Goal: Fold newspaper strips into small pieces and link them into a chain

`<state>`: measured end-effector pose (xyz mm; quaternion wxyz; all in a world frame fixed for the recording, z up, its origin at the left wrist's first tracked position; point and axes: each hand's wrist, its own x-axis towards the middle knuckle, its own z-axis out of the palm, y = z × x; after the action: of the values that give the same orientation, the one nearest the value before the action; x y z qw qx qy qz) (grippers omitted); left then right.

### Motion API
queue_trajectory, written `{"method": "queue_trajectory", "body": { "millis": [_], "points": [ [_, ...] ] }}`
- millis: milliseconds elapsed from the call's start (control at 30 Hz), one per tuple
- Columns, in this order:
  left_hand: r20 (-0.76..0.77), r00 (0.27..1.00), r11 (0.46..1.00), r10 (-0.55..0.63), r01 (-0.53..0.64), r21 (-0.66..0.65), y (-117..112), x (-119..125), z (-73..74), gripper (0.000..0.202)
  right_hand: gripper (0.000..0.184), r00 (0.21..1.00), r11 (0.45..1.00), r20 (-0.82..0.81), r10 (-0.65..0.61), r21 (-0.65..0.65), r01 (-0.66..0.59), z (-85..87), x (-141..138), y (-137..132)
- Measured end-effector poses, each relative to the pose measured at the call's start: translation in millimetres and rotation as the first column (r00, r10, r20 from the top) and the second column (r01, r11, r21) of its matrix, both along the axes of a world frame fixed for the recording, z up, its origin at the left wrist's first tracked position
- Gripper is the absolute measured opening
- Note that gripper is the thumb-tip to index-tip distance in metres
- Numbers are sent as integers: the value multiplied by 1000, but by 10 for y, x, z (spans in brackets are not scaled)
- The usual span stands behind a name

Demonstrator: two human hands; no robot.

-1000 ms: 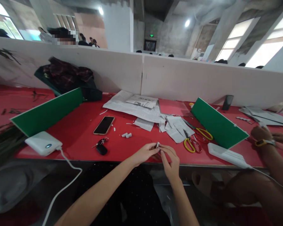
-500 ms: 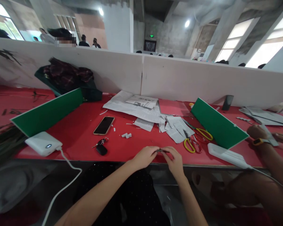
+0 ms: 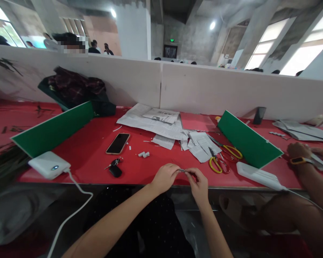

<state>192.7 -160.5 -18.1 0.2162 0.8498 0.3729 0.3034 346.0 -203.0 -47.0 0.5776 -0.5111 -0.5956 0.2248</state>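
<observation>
Just above the table's front edge, my left hand (image 3: 164, 178) and my right hand (image 3: 199, 182) meet fingertip to fingertip. Both are closed in a pinch on a small, thin grey strip (image 3: 182, 171) that looks folded or twisted; whether it is paper I cannot tell. Small folded white paper pieces (image 3: 144, 154) lie to the left beyond my hands. Cut sheets of printed paper (image 3: 201, 145) are spread ahead and to the right. Beside them rest yellow-handled scissors (image 3: 215, 165) and a red-handled pair (image 3: 225, 167).
A phone (image 3: 117, 143), car keys (image 3: 115, 169) and a white power bank (image 3: 48, 165) lie left on the red table (image 3: 91, 172). Green panels (image 3: 250, 139) stand at both sides. A white power strip (image 3: 258, 175) is at right, near another person's hands (image 3: 298, 152).
The pinched strip shows a little more between my fingertips, and my hands have shifted slightly. At right, the other person's hands have moved on their paper.
</observation>
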Motion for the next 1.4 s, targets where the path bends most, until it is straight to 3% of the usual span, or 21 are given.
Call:
{"method": "queue_trajectory", "body": {
  "millis": [167, 533, 767, 967, 1167, 1233, 1300, 1400],
  "points": [
    [-26, 999, 1000, -26, 26, -13, 5, -15, 47, 22, 16, 995, 994, -22, 100, -32, -101, 51, 1, 15],
    [-105, 993, 993, -59, 69, 94, -2, -61, 69, 23, 13, 994, 994, 8, 105, -43, -105, 64, 2, 45],
    [-73, 997, 1000, -28, 29, 10, 7, -65, 31, 21, 13, 993, 991, 20, 119, -61, -117, 57, -29, 56],
    [-85, 996, 1000, 8, -6, 14, -1, -83, -6, 21, 14, 992, 982, -83, 95, -154, -107, 11, -162, 93],
    [-28, 997, 988, -65, 61, -145, 138, -252, 97, 20, 18, 982, 968, -158, 103, -210, -135, -66, -146, 149],
    [-72, 996, 988, 57, -66, -141, 261, -422, 142, 32, 20, 975, 962, -194, 105, -230, -150, -91, -110, 156],
    [-182, 934, 949, 306, -314, -13, 390, -628, 159, 39, 22, 966, 955, -227, 121, -239, -176, -101, -80, 157],
    [-451, 649, 771, 613, -615, 164, 525, -881, 121, 49, 22, 958, 949, -251, 142, -242, -204, -86, -65, 151]
  ]
}}
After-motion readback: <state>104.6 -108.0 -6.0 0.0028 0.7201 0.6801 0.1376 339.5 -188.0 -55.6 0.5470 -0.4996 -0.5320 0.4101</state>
